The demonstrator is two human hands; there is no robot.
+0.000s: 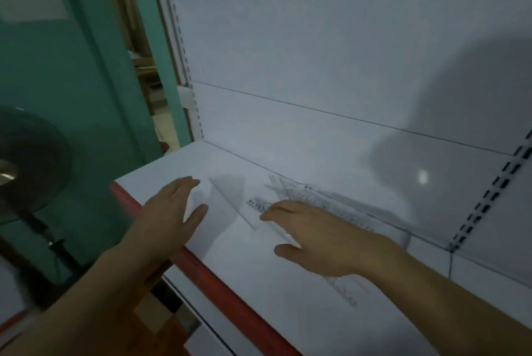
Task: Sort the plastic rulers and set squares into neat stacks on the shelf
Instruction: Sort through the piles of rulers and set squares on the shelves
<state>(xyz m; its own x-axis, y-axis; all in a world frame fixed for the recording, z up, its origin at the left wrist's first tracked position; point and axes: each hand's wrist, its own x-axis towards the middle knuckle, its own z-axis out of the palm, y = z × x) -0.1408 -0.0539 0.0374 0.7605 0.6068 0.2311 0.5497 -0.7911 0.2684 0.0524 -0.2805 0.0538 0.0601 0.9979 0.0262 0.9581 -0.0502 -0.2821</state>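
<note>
Both hands' grip apart, left hand [169, 212] and right hand [322, 236] over blurred, unreadable rulers [305, 197].

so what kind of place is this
Probably a shop or stockroom. The white shelf has a red front edge and slotted uprights like retail shelving, clear plastic rulers lie on it, and a standing fan is beside it.

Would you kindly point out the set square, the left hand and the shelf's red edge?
set square [230, 197], head view, its clear middle
left hand [169, 212], head view, its back
red edge [218, 281], head view, its front strip
</note>
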